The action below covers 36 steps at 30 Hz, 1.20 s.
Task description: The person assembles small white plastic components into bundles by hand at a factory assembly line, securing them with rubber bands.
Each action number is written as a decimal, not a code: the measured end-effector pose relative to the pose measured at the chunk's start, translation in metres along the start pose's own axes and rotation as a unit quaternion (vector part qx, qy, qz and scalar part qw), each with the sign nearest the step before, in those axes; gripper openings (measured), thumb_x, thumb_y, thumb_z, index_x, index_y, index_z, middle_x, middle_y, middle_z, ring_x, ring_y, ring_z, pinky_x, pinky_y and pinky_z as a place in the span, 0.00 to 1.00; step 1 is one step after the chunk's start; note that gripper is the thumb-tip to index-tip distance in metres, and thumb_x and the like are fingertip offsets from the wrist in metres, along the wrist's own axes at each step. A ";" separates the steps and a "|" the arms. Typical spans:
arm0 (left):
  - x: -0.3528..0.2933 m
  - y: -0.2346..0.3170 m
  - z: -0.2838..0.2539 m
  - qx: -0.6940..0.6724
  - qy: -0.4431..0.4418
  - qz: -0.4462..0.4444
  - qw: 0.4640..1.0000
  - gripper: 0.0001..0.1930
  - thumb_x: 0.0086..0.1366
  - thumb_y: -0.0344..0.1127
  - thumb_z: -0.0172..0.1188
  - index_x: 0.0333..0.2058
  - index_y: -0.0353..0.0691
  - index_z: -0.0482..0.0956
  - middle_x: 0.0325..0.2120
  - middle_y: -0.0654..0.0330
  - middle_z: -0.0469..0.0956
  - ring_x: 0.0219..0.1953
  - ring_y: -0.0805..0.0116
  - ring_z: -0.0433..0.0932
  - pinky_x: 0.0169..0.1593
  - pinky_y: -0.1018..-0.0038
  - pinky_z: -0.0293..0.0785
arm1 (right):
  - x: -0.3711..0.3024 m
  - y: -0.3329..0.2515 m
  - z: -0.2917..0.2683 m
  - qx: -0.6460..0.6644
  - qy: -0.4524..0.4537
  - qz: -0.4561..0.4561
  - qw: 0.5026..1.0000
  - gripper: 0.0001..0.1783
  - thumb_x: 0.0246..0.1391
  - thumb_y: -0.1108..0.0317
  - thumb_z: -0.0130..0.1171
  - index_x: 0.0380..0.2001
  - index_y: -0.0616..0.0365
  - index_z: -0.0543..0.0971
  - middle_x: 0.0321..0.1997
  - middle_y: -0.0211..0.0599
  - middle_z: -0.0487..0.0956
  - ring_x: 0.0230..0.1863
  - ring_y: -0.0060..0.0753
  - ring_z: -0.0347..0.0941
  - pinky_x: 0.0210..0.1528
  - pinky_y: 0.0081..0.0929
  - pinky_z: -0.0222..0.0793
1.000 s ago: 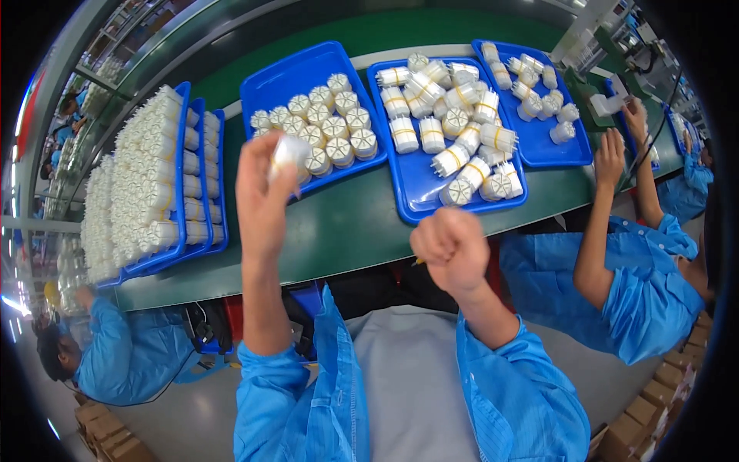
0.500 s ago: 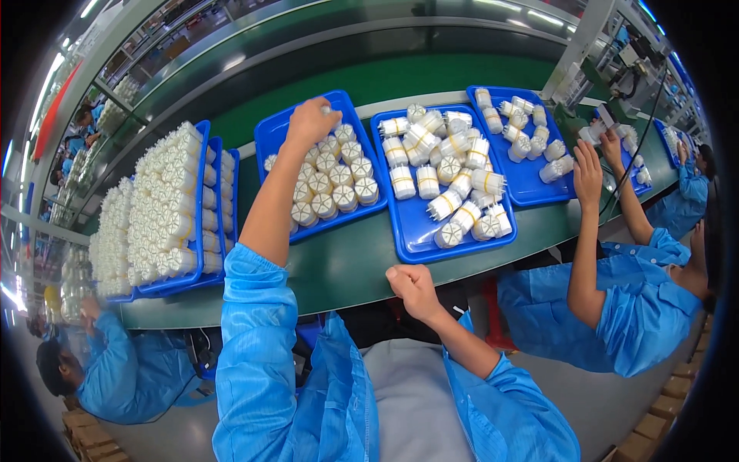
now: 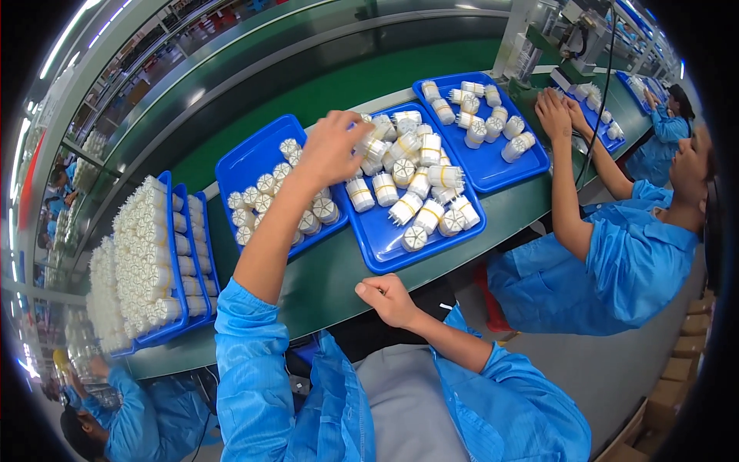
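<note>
My left hand (image 3: 332,150) reaches over the inner edges of two blue trays, its fingers curved down at the white cylinders at the far left of the middle tray (image 3: 371,258). Motion smears the fingertips, so whether they grip one is unclear. White cylinders (image 3: 405,208) with yellow bands and pins lie jumbled in that tray. In the left tray (image 3: 250,160), similar cylinders (image 3: 265,183) stand upright with segmented ends facing up, partly hidden by my forearm. My right hand (image 3: 391,300) is closed in a fist by the table's front edge, with no cylinder showing in it.
Steeply tilted in this view, stacked blue trays (image 3: 178,266) packed with white cylinders are at the left. Another blue tray (image 3: 493,181) of loose cylinders lies to the right, beside a co-worker's hands (image 3: 556,115). A green conveyor belt (image 3: 292,96) runs behind the trays.
My left hand has moved right, from above the left tray to the middle tray's cylinders. My right fist stays near the table edge. The whole view has shifted, and the co-worker's hands have come together.
</note>
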State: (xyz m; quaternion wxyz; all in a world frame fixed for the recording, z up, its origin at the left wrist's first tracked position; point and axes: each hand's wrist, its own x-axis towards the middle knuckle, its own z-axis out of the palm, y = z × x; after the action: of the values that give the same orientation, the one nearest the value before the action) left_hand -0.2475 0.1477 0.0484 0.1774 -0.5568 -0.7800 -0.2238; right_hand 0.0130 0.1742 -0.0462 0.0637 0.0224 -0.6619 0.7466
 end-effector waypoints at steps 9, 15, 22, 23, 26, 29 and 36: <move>-0.004 0.047 -0.008 -0.147 -0.013 -0.197 0.969 0.19 0.48 0.31 0.62 0.42 0.37 0.78 0.39 0.50 0.77 0.42 0.51 0.76 0.47 0.64 0.73 | -0.002 0.004 0.001 -0.001 0.001 -0.001 1.000 0.24 0.61 0.65 0.51 0.14 0.63 0.62 0.12 0.26 0.53 0.18 0.16 0.48 0.19 0.27 0.47; -0.046 0.101 -0.047 -0.485 0.033 -0.290 0.824 0.19 0.56 0.35 0.64 0.45 0.30 0.76 0.38 0.58 0.79 0.39 0.76 0.77 0.43 0.76 0.74 | 0.000 0.002 0.000 -0.004 0.004 -0.011 1.000 0.23 0.61 0.66 0.52 0.14 0.64 0.63 0.12 0.28 0.54 0.18 0.16 0.49 0.19 0.27 0.47; -0.076 0.131 -0.069 -0.576 0.060 -0.308 0.754 0.20 0.57 0.31 0.63 0.47 0.30 0.73 0.39 0.59 0.78 0.42 0.74 0.76 0.48 0.76 0.72 | -0.001 0.004 0.002 -0.003 0.005 -0.004 1.000 0.22 0.61 0.66 0.51 0.13 0.64 0.65 0.12 0.27 0.56 0.17 0.16 0.50 0.19 0.27 0.47; -0.078 0.134 -0.070 -0.579 0.065 -0.309 0.752 0.19 0.58 0.31 0.62 0.47 0.30 0.73 0.40 0.58 0.78 0.42 0.74 0.76 0.48 0.76 0.72 | -0.002 0.005 0.002 0.000 0.006 -0.009 1.000 0.22 0.61 0.66 0.51 0.13 0.62 0.65 0.12 0.26 0.56 0.17 0.15 0.50 0.19 0.26 0.47; -0.089 0.141 -0.071 -0.595 0.057 -0.319 0.735 0.19 0.58 0.31 0.61 0.47 0.30 0.72 0.40 0.58 0.78 0.41 0.74 0.75 0.47 0.76 0.71 | -0.008 -0.007 -0.004 0.219 0.023 0.104 0.970 0.22 0.62 0.64 0.49 0.13 0.57 0.65 0.13 0.23 0.56 0.16 0.14 0.49 0.18 0.22 0.45; -0.103 0.151 -0.069 -0.624 0.042 -0.321 0.711 0.19 0.59 0.31 0.57 0.48 0.32 0.69 0.37 0.58 0.77 0.38 0.76 0.74 0.42 0.78 0.71 | -0.007 -0.058 -0.021 0.378 0.012 -0.128 0.917 0.26 0.64 0.59 0.42 0.11 0.53 0.58 0.11 0.27 0.58 0.13 0.23 0.50 0.18 0.25 0.44; -0.114 0.183 -0.068 -0.585 -0.004 -0.345 0.733 0.19 0.56 0.31 0.64 0.46 0.37 0.71 0.32 0.63 0.74 0.33 0.78 0.72 0.36 0.79 0.70 | 0.005 -0.152 -0.036 0.329 0.011 -0.369 0.869 0.30 0.67 0.50 0.33 0.11 0.51 0.56 0.09 0.25 0.57 0.10 0.24 0.48 0.18 0.28 0.46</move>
State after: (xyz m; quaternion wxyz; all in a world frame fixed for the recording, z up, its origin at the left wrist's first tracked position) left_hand -0.0364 0.0719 0.0731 -0.2765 -0.2437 -0.6342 -0.6797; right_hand 0.0286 0.2282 0.0995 0.3303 0.2763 -0.3210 0.8435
